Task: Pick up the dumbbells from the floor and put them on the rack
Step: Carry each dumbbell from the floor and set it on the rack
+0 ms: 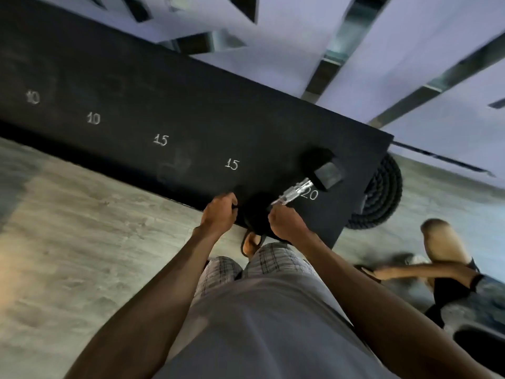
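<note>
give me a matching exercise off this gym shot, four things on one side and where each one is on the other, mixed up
Column A
1. dumbbell
2. coiled rope
3. two chalk 10s
4. second person

Column B
a. toward the left end of the rack
b. just past the rack's right end
c. at the rack's right end, by the chalk 20
d. low on the floor at the right edge of view, nearer the camera than the rack

Pairs: 1-c, 2-b, 3-a, 4-d
</note>
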Tool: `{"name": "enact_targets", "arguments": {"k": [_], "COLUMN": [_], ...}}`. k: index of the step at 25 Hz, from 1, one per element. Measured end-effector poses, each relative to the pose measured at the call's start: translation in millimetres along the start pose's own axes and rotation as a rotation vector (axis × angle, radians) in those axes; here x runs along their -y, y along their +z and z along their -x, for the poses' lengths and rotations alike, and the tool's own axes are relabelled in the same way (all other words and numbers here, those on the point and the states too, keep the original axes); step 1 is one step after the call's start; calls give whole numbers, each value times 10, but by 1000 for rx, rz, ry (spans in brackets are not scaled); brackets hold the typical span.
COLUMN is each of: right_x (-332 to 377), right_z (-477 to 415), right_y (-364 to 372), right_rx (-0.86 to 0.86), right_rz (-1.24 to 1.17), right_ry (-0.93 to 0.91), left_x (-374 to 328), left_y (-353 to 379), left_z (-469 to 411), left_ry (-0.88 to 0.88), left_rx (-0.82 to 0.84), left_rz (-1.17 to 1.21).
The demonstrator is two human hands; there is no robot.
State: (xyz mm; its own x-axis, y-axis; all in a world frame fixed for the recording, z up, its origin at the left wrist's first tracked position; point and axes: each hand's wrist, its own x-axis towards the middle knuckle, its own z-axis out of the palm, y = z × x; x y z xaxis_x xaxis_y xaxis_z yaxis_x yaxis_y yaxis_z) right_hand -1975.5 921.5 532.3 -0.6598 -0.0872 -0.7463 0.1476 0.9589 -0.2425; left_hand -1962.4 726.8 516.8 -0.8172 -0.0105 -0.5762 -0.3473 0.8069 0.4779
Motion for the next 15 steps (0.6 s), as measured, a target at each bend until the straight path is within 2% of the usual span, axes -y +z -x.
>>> {"name": "enact_targets", "arguments": {"k": [6, 10, 15], "right_x": [754, 1518, 2468], "right_z": [322, 700, 1269], "right_y": [159, 732, 1937], "right_rx": [-3, 25, 234], "right_rz": [401, 439, 541], "right_ry": [-30, -305, -583], "left_x": [1169, 1941, 2748], "left_y": [-178, -31, 201], "left_z": [1101, 1939, 2882], "left_ry": [-222, -341, -450], "left_rx": [-44, -73, -153], "left_rz": [46, 184, 273]}}
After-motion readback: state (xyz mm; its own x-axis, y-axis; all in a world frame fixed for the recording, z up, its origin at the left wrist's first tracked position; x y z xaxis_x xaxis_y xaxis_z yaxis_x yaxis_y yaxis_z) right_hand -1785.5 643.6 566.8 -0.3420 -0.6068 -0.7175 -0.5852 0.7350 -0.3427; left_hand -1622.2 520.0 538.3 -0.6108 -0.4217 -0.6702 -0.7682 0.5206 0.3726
